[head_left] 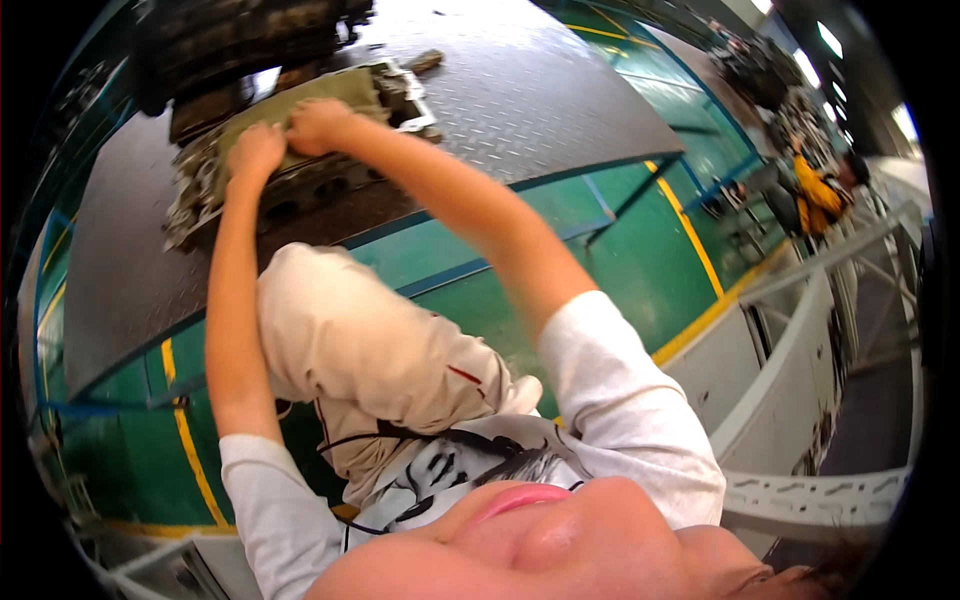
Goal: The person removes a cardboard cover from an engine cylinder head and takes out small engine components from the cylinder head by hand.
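Observation:
An olive-green cloth (345, 92) lies spread over the top of a metal engine cylinder head (405, 105). The casting has ports along its near side and rests on a dark metal table. Both my arms reach forward to it. My left hand (257, 150) has its fingers curled onto the cloth's near left part. Just right of it, my right hand (320, 125) is closed on the cloth too, near the middle. The two hands almost touch, and their fingertips are partly hidden.
A large dark engine part (240, 45) stands right behind the cylinder head. The tread-plate table (540, 105) has a blue frame. A small brown piece (427, 62) lies beside the casting. At far right, a person in a yellow top (818, 195) is near another laden table.

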Demonstrator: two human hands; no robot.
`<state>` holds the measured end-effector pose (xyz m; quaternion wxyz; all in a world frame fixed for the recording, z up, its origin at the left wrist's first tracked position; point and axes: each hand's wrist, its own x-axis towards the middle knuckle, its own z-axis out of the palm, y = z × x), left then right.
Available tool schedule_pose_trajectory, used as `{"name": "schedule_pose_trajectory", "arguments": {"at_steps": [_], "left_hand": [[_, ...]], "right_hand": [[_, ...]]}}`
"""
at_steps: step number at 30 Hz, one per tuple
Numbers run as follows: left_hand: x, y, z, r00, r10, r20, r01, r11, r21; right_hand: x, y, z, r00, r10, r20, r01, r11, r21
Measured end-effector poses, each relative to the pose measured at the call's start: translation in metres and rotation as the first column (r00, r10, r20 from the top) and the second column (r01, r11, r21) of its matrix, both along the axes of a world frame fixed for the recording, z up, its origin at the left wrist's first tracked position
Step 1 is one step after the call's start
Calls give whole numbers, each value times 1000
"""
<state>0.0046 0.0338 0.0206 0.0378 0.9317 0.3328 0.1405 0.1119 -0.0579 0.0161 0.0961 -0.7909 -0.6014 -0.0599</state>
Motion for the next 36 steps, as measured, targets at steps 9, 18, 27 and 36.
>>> {"name": "schedule_pose_trajectory", "arguments": {"at_steps": [9,18,27,36], "left_hand": [[-17,13,-39,931,-133,339,47,967,251],[-29,-5,-21,933,-110,344,28,972,235],[-33,11,-22,944,-62,323,7,986,167],[-23,-13,-4,971,-105,215,61,978,201]], "right_hand": [[-22,-8,-20,995,-56,86,28,954,297],[-20,0,26,990,-88,-112,95,994,59],[3,27,39,994,-37,-104,19,986,-168],[36,61,21,972,227,58,-192,915,-354]]}}
